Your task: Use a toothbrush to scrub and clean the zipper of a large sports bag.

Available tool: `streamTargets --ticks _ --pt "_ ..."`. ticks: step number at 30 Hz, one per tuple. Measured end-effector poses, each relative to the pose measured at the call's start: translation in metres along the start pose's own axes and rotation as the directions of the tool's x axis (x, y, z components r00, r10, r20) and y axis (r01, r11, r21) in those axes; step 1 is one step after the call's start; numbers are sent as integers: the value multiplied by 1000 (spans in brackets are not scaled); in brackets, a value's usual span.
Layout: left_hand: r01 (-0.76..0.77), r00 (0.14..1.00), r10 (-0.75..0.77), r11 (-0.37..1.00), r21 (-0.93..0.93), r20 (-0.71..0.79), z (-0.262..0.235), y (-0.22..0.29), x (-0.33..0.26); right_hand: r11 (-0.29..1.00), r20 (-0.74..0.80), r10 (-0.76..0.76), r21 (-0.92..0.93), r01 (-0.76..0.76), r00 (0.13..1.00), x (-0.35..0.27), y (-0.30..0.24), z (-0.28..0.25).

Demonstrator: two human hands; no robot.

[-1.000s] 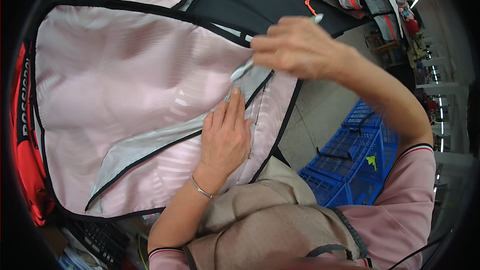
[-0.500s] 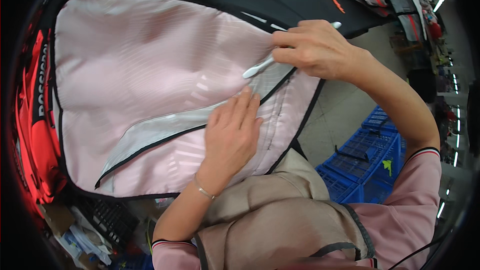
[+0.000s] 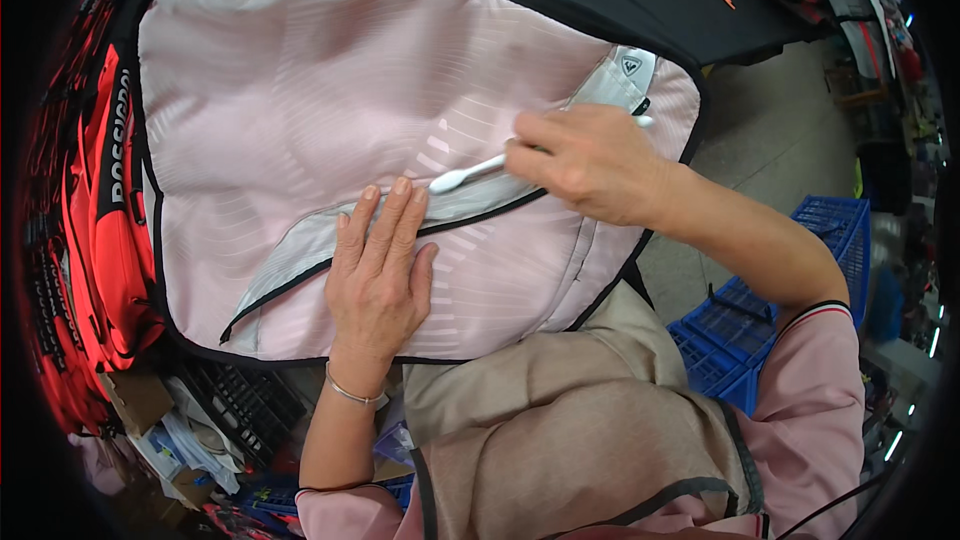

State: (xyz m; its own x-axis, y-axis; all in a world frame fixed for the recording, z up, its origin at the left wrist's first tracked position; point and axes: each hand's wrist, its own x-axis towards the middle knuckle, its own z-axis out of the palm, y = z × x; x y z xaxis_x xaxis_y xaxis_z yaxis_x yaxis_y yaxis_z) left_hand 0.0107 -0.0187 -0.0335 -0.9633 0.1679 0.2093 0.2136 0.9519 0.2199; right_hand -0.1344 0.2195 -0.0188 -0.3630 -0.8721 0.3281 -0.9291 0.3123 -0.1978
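The left hand (image 3: pixel 378 265) lay flat and open, fingers spread, pressing on a pale pink fabric panel (image 3: pixel 330 100) edged with black piping. Its fingertips touched a grey strip (image 3: pixel 300 250) running diagonally across the panel. The right hand (image 3: pixel 590 162) was closed around a white toothbrush-like tool (image 3: pixel 465 176), whose head rested on the grey strip just beside the left fingertips. Red bags (image 3: pixel 95 200) hung at the left, and a blue crate (image 3: pixel 745 330) stood below the right forearm.
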Motion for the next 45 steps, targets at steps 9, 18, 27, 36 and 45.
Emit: streamTargets --ticks 9,18,27,36,45 --pt "-66 996 61 995 -79 -69 8 -4 -3 994 -4 26 -102 -26 1000 -7 -9 -1" --pt "-111 981 106 993 -25 -163 11 -6 -8 989 -61 61 -134 -68 996 -5 -22 0" --pt "-135 974 119 988 -70 -194 10 -10 -7 993 -25 62 -103 -64 998 12 -31 3" --pt "-136 970 117 987 -80 -213 11 -8 -7 995 -17 23 -92 -25 1000 21 -34 9" --pt "-135 970 111 986 -99 -218 12 -9 -7 995 -6 63 -75 -63 998 11 -28 5"
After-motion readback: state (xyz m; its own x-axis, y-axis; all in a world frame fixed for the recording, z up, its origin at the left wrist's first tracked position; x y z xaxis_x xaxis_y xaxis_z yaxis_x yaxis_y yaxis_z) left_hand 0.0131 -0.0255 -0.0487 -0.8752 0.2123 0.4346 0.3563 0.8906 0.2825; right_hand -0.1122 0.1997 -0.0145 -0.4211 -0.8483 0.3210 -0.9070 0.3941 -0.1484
